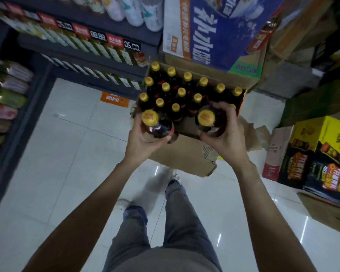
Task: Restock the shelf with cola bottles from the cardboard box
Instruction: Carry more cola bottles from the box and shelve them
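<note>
An open cardboard box (185, 154) stands on the floor ahead of me, filled with several dark cola bottles with yellow caps (182, 92). My left hand (140, 140) grips one cola bottle (155, 124) from below, lifted above the box's near left corner. My right hand (227, 134) wraps around a second cola bottle (208, 120), held upright over the box's near right part. The dark shelf (90, 55) with rows of bottled drinks and price tags runs along the left and far side.
Stacked cartons, one blue and white (210, 30), tower just behind the box. More cartons, one yellow and black (322, 154), crowd the right. A lower shelf with packaged goods (6, 107) lines the left. Glossy white floor tiles (67, 154) and my legs are below.
</note>
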`<act>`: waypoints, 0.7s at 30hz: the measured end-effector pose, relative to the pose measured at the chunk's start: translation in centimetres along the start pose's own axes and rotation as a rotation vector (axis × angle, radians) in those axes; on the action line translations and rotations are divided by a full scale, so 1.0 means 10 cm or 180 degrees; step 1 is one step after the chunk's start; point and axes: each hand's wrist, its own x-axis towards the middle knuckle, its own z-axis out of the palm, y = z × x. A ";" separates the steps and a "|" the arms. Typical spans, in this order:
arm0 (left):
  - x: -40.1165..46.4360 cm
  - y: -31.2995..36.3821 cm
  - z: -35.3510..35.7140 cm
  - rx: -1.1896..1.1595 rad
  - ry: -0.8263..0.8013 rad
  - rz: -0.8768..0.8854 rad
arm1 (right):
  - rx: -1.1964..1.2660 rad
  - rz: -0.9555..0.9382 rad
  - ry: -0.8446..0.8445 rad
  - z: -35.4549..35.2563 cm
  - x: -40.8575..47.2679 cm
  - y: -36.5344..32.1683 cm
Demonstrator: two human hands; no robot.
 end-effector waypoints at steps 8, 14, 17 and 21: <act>-1.08 0.03 -1.55 -0.0536 0.1231 -0.0113 | 0.2295 0.1075 -0.0925 1.19 -0.14 -1.08; -2.28 -0.25 -2.81 -0.0919 0.2425 -0.0301 | 0.2400 0.1277 -0.2128 2.79 -0.72 -2.21; -2.92 -0.46 -3.37 -0.1132 0.2913 -0.0373 | 0.2257 0.1216 -0.2520 3.60 -1.13 -2.75; -3.69 -0.80 -4.03 -0.1451 0.3546 -0.0472 | 0.1725 0.0974 -0.3289 4.55 -1.71 -3.31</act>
